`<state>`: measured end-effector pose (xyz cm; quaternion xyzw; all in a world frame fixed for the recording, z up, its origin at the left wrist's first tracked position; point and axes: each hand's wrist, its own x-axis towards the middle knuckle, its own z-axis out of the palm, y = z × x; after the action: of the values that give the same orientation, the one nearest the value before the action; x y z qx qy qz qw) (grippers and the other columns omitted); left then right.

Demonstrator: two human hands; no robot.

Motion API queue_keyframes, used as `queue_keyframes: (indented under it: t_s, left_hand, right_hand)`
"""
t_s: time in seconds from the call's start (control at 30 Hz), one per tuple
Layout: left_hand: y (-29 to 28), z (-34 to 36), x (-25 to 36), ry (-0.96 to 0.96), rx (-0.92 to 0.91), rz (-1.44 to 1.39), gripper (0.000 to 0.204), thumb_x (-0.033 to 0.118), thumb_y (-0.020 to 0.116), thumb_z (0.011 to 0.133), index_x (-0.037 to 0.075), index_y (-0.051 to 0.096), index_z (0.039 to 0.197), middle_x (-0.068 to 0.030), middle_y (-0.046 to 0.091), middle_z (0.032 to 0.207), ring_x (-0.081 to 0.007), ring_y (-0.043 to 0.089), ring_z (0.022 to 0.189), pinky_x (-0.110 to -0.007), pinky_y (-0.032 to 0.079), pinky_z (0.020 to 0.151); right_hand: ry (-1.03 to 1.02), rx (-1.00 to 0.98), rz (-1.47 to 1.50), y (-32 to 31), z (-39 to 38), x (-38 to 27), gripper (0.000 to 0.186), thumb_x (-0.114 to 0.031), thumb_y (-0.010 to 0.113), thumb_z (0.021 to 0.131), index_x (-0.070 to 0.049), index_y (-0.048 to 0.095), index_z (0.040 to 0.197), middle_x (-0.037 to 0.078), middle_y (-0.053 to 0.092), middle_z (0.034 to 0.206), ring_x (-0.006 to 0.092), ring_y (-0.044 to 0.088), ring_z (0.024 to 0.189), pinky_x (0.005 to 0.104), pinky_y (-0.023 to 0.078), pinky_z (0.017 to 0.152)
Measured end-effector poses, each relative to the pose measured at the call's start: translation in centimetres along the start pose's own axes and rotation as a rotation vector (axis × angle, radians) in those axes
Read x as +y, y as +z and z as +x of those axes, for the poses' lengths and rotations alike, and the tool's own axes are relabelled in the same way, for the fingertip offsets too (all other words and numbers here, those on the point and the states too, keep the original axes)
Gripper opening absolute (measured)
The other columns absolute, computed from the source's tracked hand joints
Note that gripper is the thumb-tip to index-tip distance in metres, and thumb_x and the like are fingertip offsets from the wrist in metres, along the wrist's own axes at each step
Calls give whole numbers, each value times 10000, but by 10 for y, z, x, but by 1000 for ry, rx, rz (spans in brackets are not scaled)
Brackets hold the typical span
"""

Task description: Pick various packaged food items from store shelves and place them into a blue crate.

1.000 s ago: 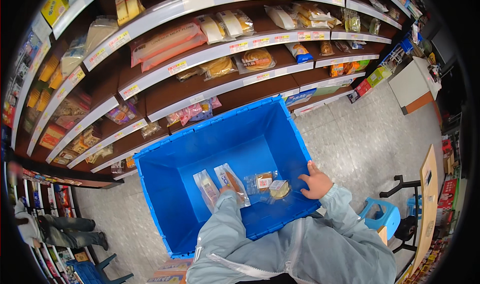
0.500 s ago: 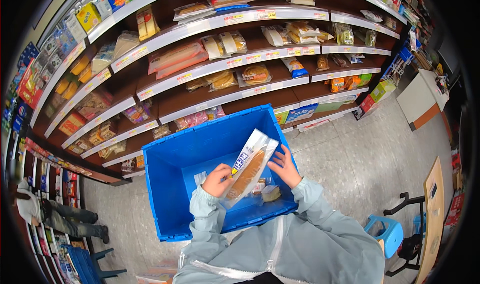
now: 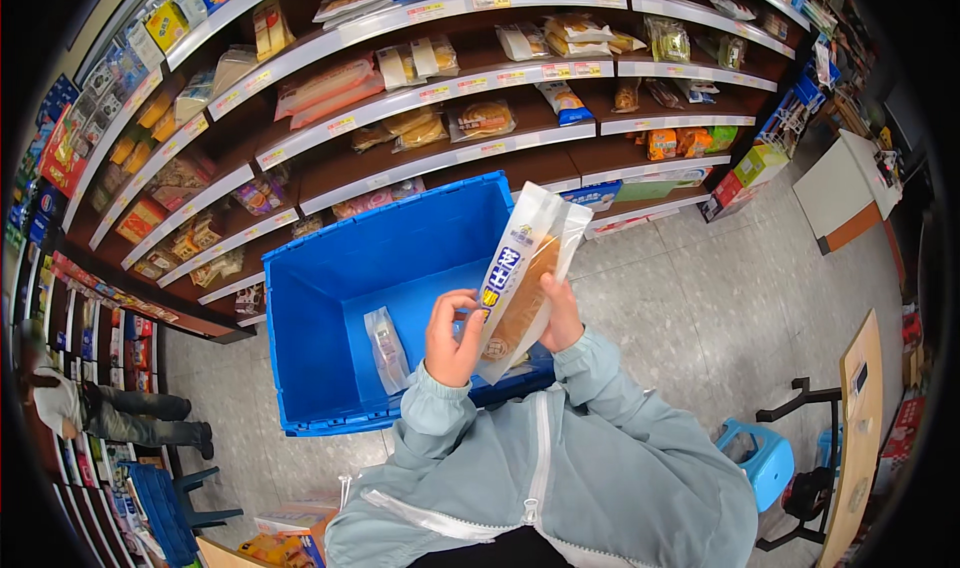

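Crate (image 3: pixel 330 298) before the shelves (image 3: pixel 420 98), stool (image 3: pixel 752 458) to its right

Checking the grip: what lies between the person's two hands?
In the head view, a long bread bag stands between the left hand and right hand, above the blue crate.

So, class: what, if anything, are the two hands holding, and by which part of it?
Both hold one long clear bread packet, raised over the blue crate. The left hand grips its lower left edge; the right hand supports its lower right edge from behind.
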<state>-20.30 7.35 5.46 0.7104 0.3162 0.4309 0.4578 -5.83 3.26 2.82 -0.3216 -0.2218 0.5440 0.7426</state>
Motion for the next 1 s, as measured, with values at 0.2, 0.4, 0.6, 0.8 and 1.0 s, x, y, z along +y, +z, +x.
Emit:
queue_keyframes:
  t_s: [0.2, 0.4, 0.6, 0.8, 1.0]
  left_hand:
    - [-1, -9, 19, -90, -30, 163, 132, 52, 487, 757, 5, 487, 881, -115, 446, 1005, -168, 469, 885, -253, 397, 721]
    - [3, -22, 21, -142, -117, -46, 118, 74, 551, 731, 23, 494, 821, -115, 443, 998, -169, 478, 885, -261, 413, 690]
    - [3, -32, 27, -24, -106, -63, 98, 102, 524, 750, 19, 481, 779, -129, 444, 1063, -210, 413, 996, -322, 286, 861]
    - [-2, -40, 34, 106, 59, 15, 93, 74, 526, 745, -4, 476, 733, -206, 465, 1093, -271, 448, 1008, -322, 325, 841]
    - [-11, -51, 34, 46, 67, -10, 114, 92, 520, 747, 16, 459, 686, -178, 520, 1039, -243, 465, 956, -321, 324, 829]
  right_hand:
    - [10, 92, 283, -10, -7, -29, 416, -321, 449, 775, -79, 384, 1107, 87, 494, 1022, 217, 488, 931, 370, 396, 803]
    - [17, 120, 377, -16, -6, -32, 420, -348, 427, 766, -90, 410, 1096, 72, 526, 993, 208, 525, 878, 349, 429, 764]
    - [33, 125, 416, -16, -4, -30, 421, -367, 400, 786, -89, 407, 1101, 70, 523, 1001, 206, 516, 893, 343, 419, 777]
    - [19, 60, 439, -25, 10, -42, 454, -414, 360, 814, -83, 399, 1122, 72, 499, 1049, 198, 484, 946, 341, 382, 820]
    - [20, -9, 115, -51, 25, -58, 289, -147, 506, 796, -14, 459, 1048, 64, 528, 988, 146, 506, 889, 277, 405, 769]
